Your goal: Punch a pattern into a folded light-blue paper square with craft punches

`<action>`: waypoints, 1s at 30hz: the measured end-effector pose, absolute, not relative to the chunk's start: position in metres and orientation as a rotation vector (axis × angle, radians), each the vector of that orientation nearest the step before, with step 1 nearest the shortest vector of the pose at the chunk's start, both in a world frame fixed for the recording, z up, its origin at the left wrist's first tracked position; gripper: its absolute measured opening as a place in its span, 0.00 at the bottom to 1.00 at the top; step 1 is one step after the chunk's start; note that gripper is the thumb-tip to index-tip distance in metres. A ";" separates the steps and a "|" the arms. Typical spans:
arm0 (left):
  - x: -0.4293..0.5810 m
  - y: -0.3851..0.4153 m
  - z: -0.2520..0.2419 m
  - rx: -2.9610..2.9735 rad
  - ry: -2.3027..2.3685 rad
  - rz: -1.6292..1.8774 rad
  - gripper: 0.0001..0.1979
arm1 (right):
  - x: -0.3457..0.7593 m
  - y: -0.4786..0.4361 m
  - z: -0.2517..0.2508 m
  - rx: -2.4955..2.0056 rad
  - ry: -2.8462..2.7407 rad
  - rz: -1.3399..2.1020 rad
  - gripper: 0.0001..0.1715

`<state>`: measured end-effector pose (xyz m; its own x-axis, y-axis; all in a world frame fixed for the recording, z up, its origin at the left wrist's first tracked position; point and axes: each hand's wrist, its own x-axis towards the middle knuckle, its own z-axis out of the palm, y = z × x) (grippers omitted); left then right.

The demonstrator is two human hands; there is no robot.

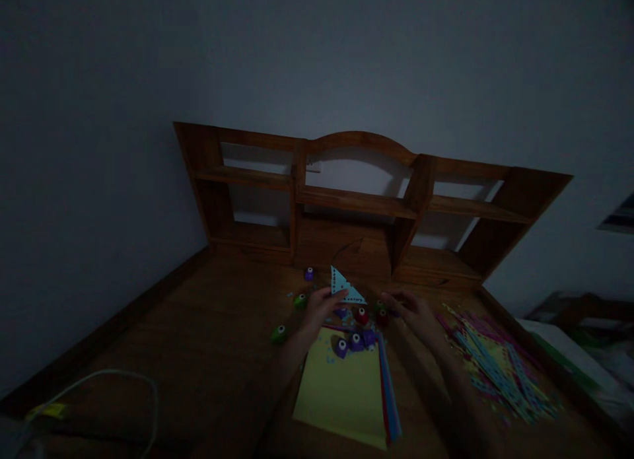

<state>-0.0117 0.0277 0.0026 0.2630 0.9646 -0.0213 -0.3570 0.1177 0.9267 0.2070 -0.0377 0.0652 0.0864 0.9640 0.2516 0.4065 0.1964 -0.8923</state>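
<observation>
My left hand (321,308) is closed on a light blue folded paper triangle (341,286) with rows of punched holes along its edges. My right hand (413,312) reaches in from the right with fingers apart, close above a green paper punch (380,306) and a dark red punch (382,317); dim light hides whether it touches one. Between the hands stands a red punch (362,316). Several purple punches (356,342) rest on a stack of coloured paper (341,393), yellow on top, among small blue paper bits. Left of my left hand lie green punches (279,333).
A wooden shelf unit (347,198) stands along the back of the wooden desk (222,314). Cut, punched paper strips (490,360) lie heaped at the right. A purple punch (310,274) stands near the shelf. A pale cable (123,372) curves at the lower left.
</observation>
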 end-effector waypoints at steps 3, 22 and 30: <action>-0.010 0.028 -0.002 1.029 0.822 1.125 0.22 | 0.229 -0.037 0.060 -1.437 -1.731 0.626 0.15; -0.005 0.019 0.001 1.051 0.939 1.126 0.20 | 0.235 -0.030 0.008 -1.379 -1.601 0.859 0.15; -0.002 0.009 0.011 1.134 0.946 1.090 0.19 | 0.219 -0.037 0.017 -0.939 -0.903 1.411 0.27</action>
<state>-0.0016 0.0088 0.0105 0.2204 0.9748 -0.0346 -0.1712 0.0736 0.9825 0.2195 -0.0368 0.0166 -0.0211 0.9990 -0.0405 -0.3815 -0.0455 -0.9232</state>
